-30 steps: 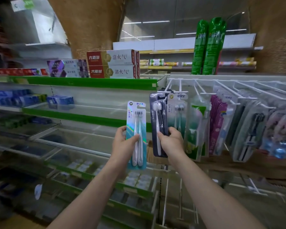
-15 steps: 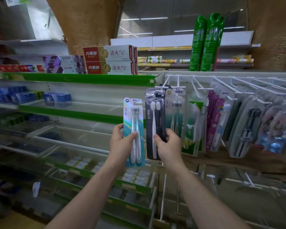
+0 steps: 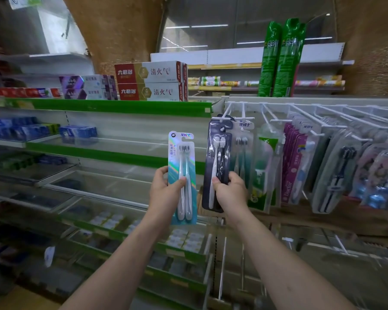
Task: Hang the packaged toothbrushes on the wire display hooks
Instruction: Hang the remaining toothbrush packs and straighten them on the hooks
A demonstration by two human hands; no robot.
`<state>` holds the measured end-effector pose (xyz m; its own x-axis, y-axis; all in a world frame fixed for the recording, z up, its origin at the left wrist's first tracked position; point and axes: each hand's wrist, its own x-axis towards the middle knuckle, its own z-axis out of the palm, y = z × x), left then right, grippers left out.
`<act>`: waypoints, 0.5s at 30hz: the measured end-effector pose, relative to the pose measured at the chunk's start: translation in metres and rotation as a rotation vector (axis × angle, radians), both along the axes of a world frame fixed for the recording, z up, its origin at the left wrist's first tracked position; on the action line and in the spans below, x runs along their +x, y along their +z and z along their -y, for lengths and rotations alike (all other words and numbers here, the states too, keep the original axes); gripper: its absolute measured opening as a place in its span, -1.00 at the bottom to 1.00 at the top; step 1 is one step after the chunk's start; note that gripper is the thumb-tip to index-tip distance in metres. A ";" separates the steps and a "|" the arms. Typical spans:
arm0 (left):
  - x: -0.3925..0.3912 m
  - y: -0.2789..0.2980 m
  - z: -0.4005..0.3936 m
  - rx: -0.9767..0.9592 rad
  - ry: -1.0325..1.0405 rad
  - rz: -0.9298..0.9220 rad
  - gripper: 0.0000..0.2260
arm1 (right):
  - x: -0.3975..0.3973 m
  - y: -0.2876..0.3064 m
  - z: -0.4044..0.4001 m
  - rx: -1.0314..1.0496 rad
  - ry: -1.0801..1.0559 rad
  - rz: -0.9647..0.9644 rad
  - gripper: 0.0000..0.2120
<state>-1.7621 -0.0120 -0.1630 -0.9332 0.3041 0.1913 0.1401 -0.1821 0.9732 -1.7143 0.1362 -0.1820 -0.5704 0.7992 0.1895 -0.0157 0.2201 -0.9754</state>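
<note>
Both forearms reach forward and upward from the bottom of the view, bare to the elbow. The left hand [image 3: 166, 193] grips the lower middle of a teal toothbrush pack [image 3: 182, 175], thumb across its front and fingers behind, holding it upright in the open air in front of the green-edged shelves [image 3: 112, 107]. It hangs on nothing. The right hand [image 3: 230, 193] pinches the lower part of a dark toothbrush pack [image 3: 215, 166], thumb on the front and fingers wrapped round its right edge. This pack stands upright with its top at the tip of the leftmost white wire hook [image 3: 225, 118], its hanging hole close under the hook's end; whether the hook has entered the hole cannot be told. Just behind it a light toothbrush pack [image 3: 244, 139] hangs on the neighbouring hook, and more packs fill the hooks to the right.

Compared with half a second ago, the dark pack has risen slightly towards the hook tip, while the left hand has held its teal pack in much the same place.
</note>
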 end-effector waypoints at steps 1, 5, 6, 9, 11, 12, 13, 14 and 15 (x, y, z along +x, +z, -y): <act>-0.002 0.001 0.000 -0.004 0.001 -0.004 -0.69 | -0.004 0.001 -0.002 0.001 -0.009 0.018 -0.96; -0.006 0.000 0.000 -0.004 -0.006 -0.017 -0.67 | -0.019 0.007 -0.009 -0.014 -0.035 0.077 -0.94; -0.006 -0.001 0.000 -0.014 -0.004 -0.023 -0.67 | -0.022 0.008 -0.009 -0.007 -0.041 0.091 -0.92; -0.009 -0.003 -0.002 -0.043 0.022 -0.049 -0.67 | -0.027 0.009 -0.012 0.017 -0.052 0.119 -0.84; -0.008 -0.002 -0.003 -0.057 0.031 -0.061 -0.66 | -0.027 0.008 -0.012 0.016 -0.051 0.157 -0.80; -0.008 -0.002 -0.003 -0.065 0.032 -0.066 -0.66 | -0.026 0.006 -0.011 0.011 -0.053 0.178 -0.78; -0.007 -0.002 -0.004 -0.070 0.028 -0.069 -0.66 | -0.024 0.004 -0.011 0.008 -0.057 0.193 -0.77; -0.005 -0.002 -0.004 -0.073 0.016 -0.072 -0.67 | -0.022 0.003 -0.010 0.007 -0.059 0.202 -0.77; -0.004 -0.003 -0.004 -0.073 0.003 -0.075 -0.68 | -0.018 0.003 -0.009 0.006 -0.064 0.207 -0.77</act>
